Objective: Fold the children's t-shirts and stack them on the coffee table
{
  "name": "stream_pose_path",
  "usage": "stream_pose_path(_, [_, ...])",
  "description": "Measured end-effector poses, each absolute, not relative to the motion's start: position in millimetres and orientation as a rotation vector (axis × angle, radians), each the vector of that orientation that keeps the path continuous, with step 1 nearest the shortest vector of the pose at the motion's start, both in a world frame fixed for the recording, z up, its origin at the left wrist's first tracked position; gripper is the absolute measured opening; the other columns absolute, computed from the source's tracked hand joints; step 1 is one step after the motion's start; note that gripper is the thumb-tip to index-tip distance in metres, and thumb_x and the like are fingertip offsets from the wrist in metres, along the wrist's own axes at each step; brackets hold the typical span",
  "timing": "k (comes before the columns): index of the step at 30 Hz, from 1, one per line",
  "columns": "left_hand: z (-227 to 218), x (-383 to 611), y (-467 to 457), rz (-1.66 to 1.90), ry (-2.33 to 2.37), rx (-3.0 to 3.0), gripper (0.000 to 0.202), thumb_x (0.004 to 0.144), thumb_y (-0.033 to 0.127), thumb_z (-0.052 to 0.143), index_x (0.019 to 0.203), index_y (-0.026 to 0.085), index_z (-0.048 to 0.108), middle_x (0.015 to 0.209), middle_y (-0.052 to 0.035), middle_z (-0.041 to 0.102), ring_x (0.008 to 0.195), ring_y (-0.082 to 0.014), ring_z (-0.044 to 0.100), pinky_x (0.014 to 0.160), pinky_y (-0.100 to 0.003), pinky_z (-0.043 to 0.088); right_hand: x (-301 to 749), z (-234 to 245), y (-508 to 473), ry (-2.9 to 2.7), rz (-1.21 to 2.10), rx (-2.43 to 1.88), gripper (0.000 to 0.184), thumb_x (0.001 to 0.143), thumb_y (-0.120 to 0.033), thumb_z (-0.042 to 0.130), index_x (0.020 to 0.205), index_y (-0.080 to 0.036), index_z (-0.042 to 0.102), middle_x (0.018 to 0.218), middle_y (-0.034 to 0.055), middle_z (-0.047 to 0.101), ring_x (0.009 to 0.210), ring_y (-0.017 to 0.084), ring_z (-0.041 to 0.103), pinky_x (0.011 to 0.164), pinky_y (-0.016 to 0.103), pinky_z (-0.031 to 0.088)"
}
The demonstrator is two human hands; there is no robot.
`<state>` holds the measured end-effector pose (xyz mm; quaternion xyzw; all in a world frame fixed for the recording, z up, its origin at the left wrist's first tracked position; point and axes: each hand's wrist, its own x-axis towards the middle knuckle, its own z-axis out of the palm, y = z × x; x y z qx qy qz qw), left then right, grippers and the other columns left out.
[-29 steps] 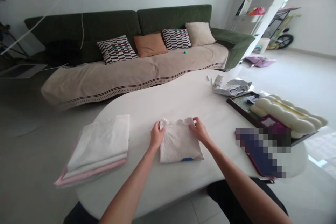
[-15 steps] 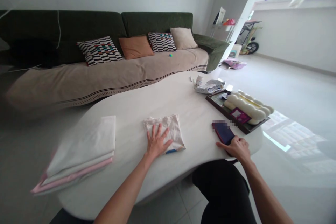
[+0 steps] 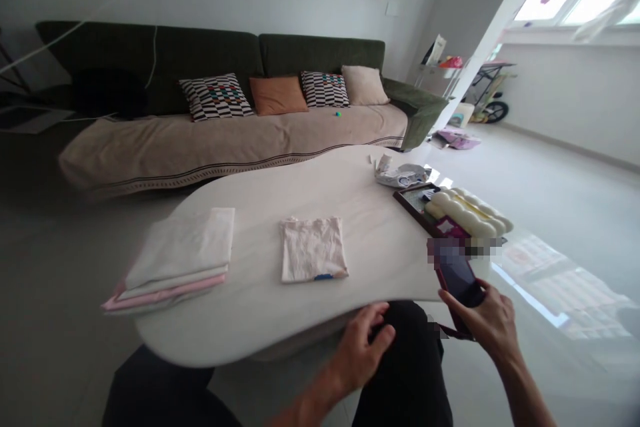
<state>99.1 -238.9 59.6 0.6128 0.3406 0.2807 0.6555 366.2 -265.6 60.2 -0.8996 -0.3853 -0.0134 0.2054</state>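
A dark smartphone (image 3: pixel 457 277) in a reddish case is held by my right hand (image 3: pixel 493 320), tilted up beyond the table's near right edge. My left hand (image 3: pixel 363 343) is off the table, beside my right knee, its thumb and fingers apart and nothing in it. On the white table (image 3: pixel 260 293) lies a folded pale cloth (image 3: pixel 313 250), roughly square, with a blue patch at its near edge. Neither hand touches it. Farther left rests a stack of folded white and pink cloths (image 3: pixel 177 253).
A dark tray (image 3: pixel 415 210) holds a puffy cream tissue-box cover (image 3: pixel 470 210) at the table's right. Behind it lies a crumpled white plastic package (image 3: pixel 403 175). Past the table stands a green sofa (image 3: pixel 320 47) with several cushions. My knees are under the near edge.
My left hand has left the folded pale cloth and drawn back to my knee. My right hand has lifted the smartphone off the table. The view has shifted a little left.
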Motion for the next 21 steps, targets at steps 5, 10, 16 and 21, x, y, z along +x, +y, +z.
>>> stream_pose_path(5, [65, 148, -300, 0.446, 0.334, 0.641, 0.060, 0.080, 0.062, 0.035, 0.132, 0.031, 0.035, 0.130, -0.0096, 0.045, 0.113, -0.0281, 0.047, 0.067, -0.035, 0.049, 294, 101, -318, -1.036, -0.016, -2.377, 0.083, 0.055, -0.066, 0.059, 0.120, -0.016, 0.044, 0.101, 0.0129, 0.048, 0.096, 0.031, 0.050, 0.082, 0.041, 0.043])
stream_pose_path(10, [78, 149, -314, 0.438, 0.188, 0.342, 0.057, 0.082, 0.061, 0.031, 0.123, 0.025, 0.049, 0.129, -0.0091, 0.046, 0.113, -0.0284, 0.045, 0.073, -0.038, 0.048, 238, 113, -339, -1.004, -0.169, -2.250, 0.084, 0.059, -0.062, 0.061, 0.125, -0.016, 0.038, 0.103, 0.0155, 0.046, 0.099, 0.034, 0.046, 0.081, 0.045, 0.042])
stream_pose_path(16, [93, 126, -299, 0.397, 0.099, 0.378, 0.070, 0.082, 0.063, 0.028, 0.129, 0.014, 0.041, 0.117, -0.0172, 0.054, 0.097, -0.0279, 0.057, 0.066, -0.034, 0.048, 228, 131, -360, -0.987, 0.297, -1.961, 0.068, 0.065, -0.052, 0.063, 0.123, -0.022, 0.044, 0.111, 0.0131, 0.049, 0.098, 0.028, 0.052, 0.079, 0.041, 0.047])
stream_pose_path(21, [89, 114, -292, 0.382, 0.103, 0.496, 0.064, 0.080, 0.046, 0.048, 0.135, 0.024, 0.023, 0.120, -0.0156, 0.053, 0.084, -0.0264, 0.063, 0.051, -0.030, 0.051, 240, 136, -370, -0.823, 1.040, -1.496, 0.066, 0.069, -0.040, 0.066, 0.126, -0.024, 0.037, 0.117, 0.0104, 0.056, 0.100, 0.026, 0.057, 0.076, 0.037, 0.051])
